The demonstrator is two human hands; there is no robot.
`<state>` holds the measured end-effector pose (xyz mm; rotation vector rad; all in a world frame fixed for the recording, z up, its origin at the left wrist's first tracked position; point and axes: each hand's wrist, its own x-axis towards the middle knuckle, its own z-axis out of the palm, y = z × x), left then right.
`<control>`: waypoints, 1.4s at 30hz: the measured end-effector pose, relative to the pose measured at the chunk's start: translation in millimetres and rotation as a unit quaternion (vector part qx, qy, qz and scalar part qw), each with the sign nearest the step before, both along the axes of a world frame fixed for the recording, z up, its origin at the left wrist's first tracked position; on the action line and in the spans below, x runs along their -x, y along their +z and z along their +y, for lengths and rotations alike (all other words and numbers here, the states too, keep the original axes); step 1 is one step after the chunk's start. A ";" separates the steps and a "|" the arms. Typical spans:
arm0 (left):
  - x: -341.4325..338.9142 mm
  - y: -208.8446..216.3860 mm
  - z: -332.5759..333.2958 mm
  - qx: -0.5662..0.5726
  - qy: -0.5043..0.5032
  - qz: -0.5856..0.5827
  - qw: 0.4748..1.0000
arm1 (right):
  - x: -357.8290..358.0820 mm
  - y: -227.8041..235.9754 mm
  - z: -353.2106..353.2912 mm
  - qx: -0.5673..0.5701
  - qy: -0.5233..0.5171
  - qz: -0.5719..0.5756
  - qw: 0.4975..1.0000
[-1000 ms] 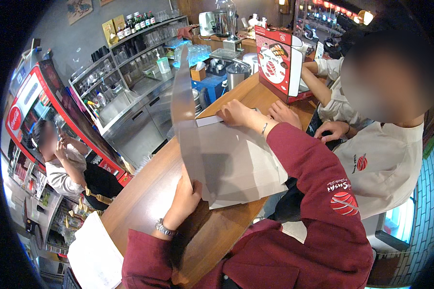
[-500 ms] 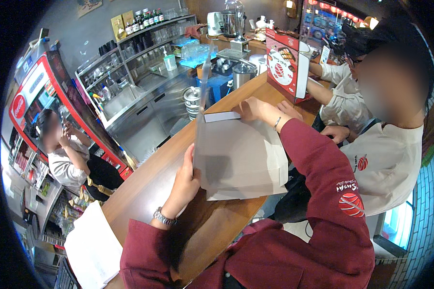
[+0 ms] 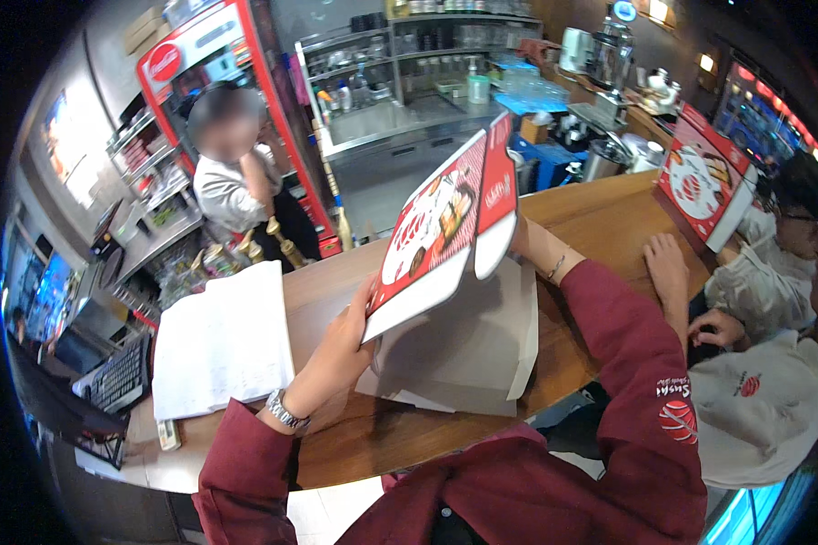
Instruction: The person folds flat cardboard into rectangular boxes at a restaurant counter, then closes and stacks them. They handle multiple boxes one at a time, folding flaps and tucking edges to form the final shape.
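Note:
A cardboard takeaway box (image 3: 454,350) lies with its pale grey inside showing on the wooden counter, in front of me. Its hinged lid (image 3: 427,232), printed red and white with food pictures, leans up at a slant over the box. My left hand (image 3: 341,338) pinches the lid's near left edge between thumb and fingers. Behind the lid's red flap reaches my right hand (image 3: 524,238), at the far right side of the box; its fingers are hidden there.
On the wooden counter (image 3: 591,213), an open paper book (image 3: 223,341) lies left, beside a keyboard (image 3: 118,377). Another printed box (image 3: 704,182) stands upright at the far right, near two seated people. One person's hand (image 3: 666,266) rests on the counter. Another person (image 3: 236,182) stands by a red fridge.
My view has swung left, bringing the book and keyboard into fuller sight. The lid, edge-on before, now tilts over the box with its printed side showing. My right hand has become mostly hidden.

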<state>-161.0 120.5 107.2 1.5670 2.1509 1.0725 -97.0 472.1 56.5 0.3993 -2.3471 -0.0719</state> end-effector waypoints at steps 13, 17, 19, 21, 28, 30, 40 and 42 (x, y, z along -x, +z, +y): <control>14.8 -24.5 -67.3 -0.078 0.055 -0.026 0.995 | -50.3 106.0 -99.1 0.039 -0.168 -0.356 0.918; 12.6 -15.6 -60.8 -0.127 0.029 -0.015 0.991 | -156.2 123.6 -128.9 0.132 -0.295 -0.393 0.861; 12.8 -12.5 -66.7 0.001 0.035 -0.118 0.992 | -174.8 98.0 -143.6 0.175 -0.222 -0.340 0.897; 11.8 -14.4 -71.3 -0.014 0.004 -0.184 0.983 | -171.3 62.8 -153.1 0.277 -0.116 -0.307 0.903; 17.6 -23.0 -66.9 -0.019 -0.020 0.067 0.997 | -158.2 18.2 -181.8 0.351 -0.216 -0.179 0.894; 17.9 -22.2 -62.0 0.050 0.010 0.066 0.997 | -153.1 15.3 -190.4 0.309 -0.246 -0.156 0.905; 22.3 -36.9 -41.1 -0.100 0.042 0.187 0.976 | -152.6 5.2 -193.8 0.283 -0.169 -0.203 0.922; 18.2 -31.2 -45.8 -0.078 0.047 0.143 0.986 | -153.3 7.9 -197.4 0.306 -0.142 -0.225 0.914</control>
